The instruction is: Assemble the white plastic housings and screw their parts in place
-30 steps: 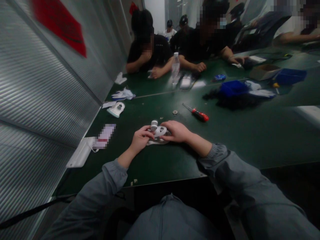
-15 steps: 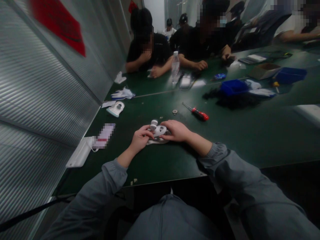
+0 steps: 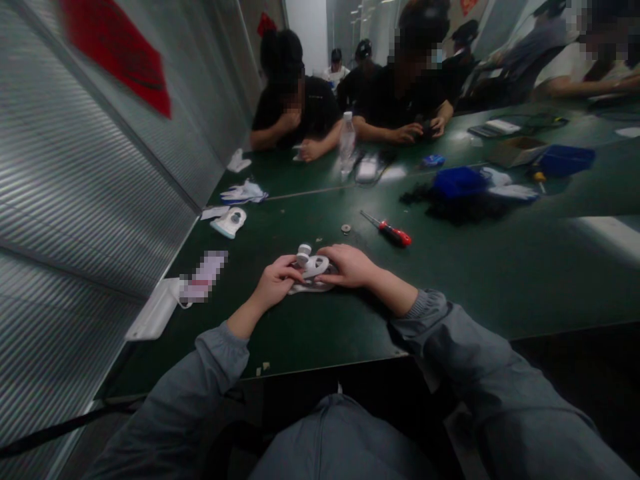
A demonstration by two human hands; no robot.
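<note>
A small white plastic device [image 3: 311, 267] with a round knob on top lies on the dark green table [image 3: 450, 267] in front of me. My left hand [image 3: 274, 281] pinches its left side with curled fingers. My right hand [image 3: 350, 265] covers its right side, fingers bent over the part. Both hands rest on the tabletop. The underside of the device is hidden by my fingers.
A red-handled screwdriver [image 3: 390, 231] and a small washer [image 3: 345, 228] lie just beyond my hands. A similar white device [image 3: 229, 222] and gloves [image 3: 243, 193] sit at the left, near the corrugated wall. Blue bins [image 3: 457, 181], a water bottle [image 3: 347, 141] and seated people are farther back.
My hands and the white device stay together in nearly the same spot. The view has shifted slightly. A person at the far side has drawn both hands together.
</note>
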